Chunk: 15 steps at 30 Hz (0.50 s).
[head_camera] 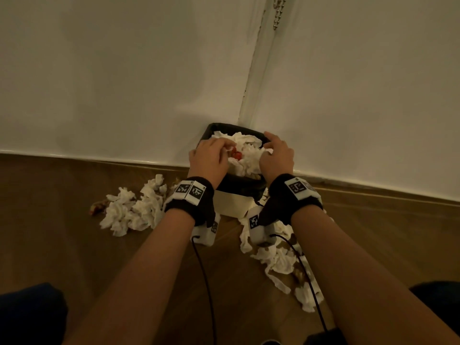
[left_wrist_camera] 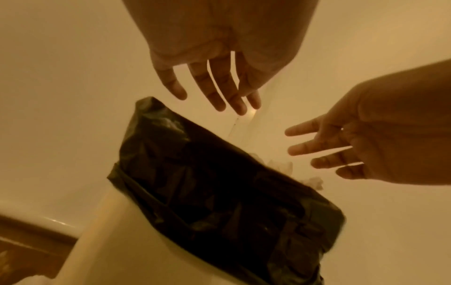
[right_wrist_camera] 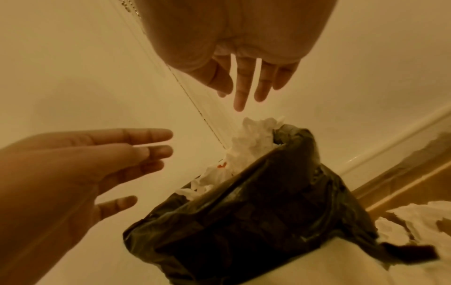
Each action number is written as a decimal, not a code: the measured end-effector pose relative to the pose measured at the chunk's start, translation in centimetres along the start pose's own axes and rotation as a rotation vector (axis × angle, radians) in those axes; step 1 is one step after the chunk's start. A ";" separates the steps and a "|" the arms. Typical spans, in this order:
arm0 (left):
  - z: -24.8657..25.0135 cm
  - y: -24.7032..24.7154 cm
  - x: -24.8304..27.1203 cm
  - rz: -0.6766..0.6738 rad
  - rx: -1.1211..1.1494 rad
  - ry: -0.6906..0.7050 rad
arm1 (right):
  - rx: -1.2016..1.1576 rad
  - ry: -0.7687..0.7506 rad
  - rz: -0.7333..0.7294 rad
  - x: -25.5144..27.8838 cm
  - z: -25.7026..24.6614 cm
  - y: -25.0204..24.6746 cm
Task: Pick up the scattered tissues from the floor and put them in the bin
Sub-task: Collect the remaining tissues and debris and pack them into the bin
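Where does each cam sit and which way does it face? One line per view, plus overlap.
Head: on the head, looking forward and down at the bin by the wall; both forearms, left hand and right hand show.
Left wrist: under the left hand, looking up along its fingers at the black liner.
Right wrist: under the right hand, same direction; tissues stick out of the bin.
Shared: both wrist views show both hands and the liner.

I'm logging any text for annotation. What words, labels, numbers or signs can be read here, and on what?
No readable words, brands or numbers in any view.
Wristbands: black-and-white square marker patterns, not text.
Camera blocks under the wrists: the same kind of marker, no letters.
Bin and its black liner: no label shows.
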<state>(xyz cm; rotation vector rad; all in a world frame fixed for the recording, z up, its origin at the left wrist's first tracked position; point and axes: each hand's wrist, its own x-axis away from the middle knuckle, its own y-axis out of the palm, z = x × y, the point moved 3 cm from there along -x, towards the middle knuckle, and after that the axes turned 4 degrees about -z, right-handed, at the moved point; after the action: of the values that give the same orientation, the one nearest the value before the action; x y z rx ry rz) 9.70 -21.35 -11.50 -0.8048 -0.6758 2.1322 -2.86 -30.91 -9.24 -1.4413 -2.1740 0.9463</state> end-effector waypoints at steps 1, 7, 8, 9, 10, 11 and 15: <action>-0.3 -0.7 0.2 0.042 0.022 0.000 | 0.021 -0.040 0.033 0.0 -0.5 0.0; -4.5 -4.5 1.9 0.238 0.099 -0.076 | -0.207 -0.351 0.061 1.9 -4.8 2.6; -5.4 -5.0 2.2 0.251 0.098 -0.097 | -0.242 -0.390 0.022 2.3 -5.6 3.5; -6.3 -5.4 2.5 0.256 0.092 -0.120 | -0.255 -0.426 -0.015 2.8 -6.3 4.4; -7.2 -5.7 2.8 0.254 0.085 -0.146 | -0.260 -0.455 -0.058 3.3 -7.0 5.4; -8.0 -6.0 3.1 0.247 0.078 -0.177 | -0.265 -0.473 -0.107 3.8 -7.4 6.6; -11.1 -6.4 4.8 0.182 0.001 -0.299 | -0.229 -0.409 -0.341 5.3 -7.3 11.5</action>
<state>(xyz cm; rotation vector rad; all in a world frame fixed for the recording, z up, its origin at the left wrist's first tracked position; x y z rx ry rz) 18.08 -11.59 -16.14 -0.5684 -0.7786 2.4473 7.16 -20.81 -12.48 -0.9724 -2.7906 0.9528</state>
